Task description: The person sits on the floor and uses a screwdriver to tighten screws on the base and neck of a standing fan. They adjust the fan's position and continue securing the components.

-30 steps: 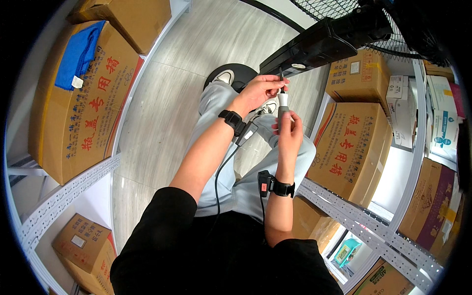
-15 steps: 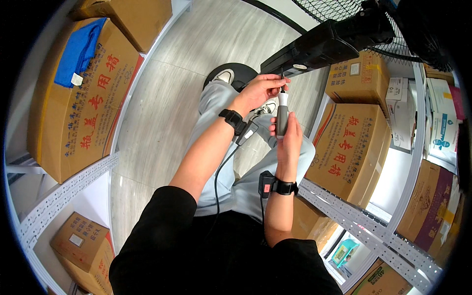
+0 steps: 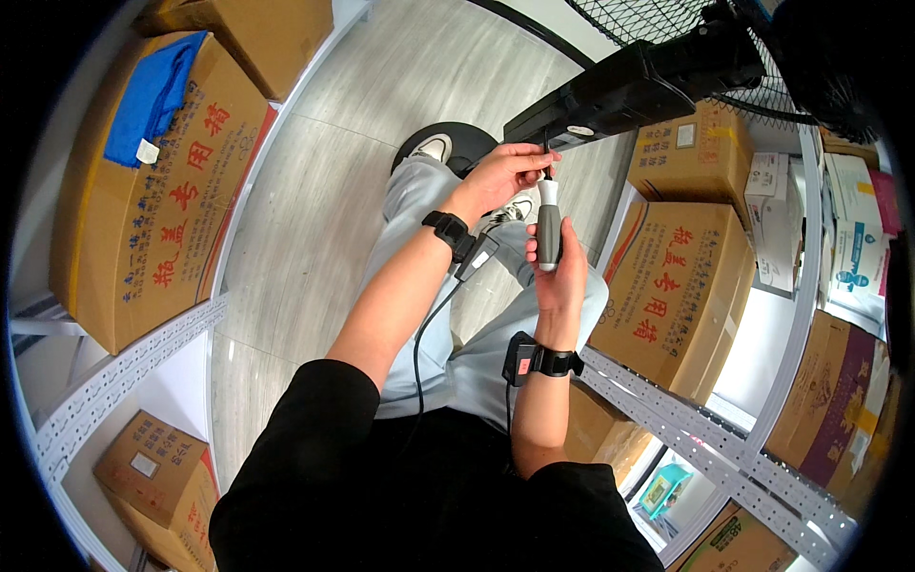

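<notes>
A screwdriver (image 3: 548, 224) with a grey handle and white collar points up toward the underside of a black fan's control housing (image 3: 610, 100). My right hand (image 3: 560, 278) grips the lower end of its handle, fingers on both sides. At the dark shaft just above the collar, the fingertips of my left hand (image 3: 505, 176) pinch together, close below the housing. The tip meets the housing's lower edge; any screw there is too small to make out. Black straps with small devices circle both wrists.
Below the hands are my legs and the fan's round black base (image 3: 462, 143). The wire fan cage (image 3: 648, 24) is at upper right. Metal shelves with cardboard boxes (image 3: 672, 286) flank both sides; a blue cloth (image 3: 152, 100) drapes over a left box. A cable (image 3: 419, 348) hangs from the left wrist.
My right hand's fingers have shifted slightly around the handle, and more of the handle shows. The left hand stays at the shaft.
</notes>
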Demonstrator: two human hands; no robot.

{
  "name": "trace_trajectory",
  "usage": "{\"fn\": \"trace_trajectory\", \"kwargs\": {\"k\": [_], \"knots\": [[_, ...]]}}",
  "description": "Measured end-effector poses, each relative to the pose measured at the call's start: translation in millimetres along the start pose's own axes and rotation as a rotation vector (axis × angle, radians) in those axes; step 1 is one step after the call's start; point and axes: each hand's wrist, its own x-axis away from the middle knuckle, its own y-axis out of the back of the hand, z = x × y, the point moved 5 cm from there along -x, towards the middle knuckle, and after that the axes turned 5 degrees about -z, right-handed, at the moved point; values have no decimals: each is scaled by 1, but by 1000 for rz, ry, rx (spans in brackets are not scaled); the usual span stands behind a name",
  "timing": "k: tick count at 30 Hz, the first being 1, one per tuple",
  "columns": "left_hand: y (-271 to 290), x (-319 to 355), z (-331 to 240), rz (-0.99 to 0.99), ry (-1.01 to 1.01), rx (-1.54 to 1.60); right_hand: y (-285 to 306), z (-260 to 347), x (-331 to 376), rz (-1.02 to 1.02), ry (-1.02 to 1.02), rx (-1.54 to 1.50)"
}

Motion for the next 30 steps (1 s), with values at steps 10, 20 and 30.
{"fn": "trace_trajectory", "kwargs": {"k": [10,20,30], "knots": [[3,0,1,5,22,-26,-7,2,3,-109,150,339],[15,-4,5,-14,9,26,4,-6,-5,70,-127,-174],[23,0,10,-197,15,-34,31,-11,19,45,-55,8]]}}
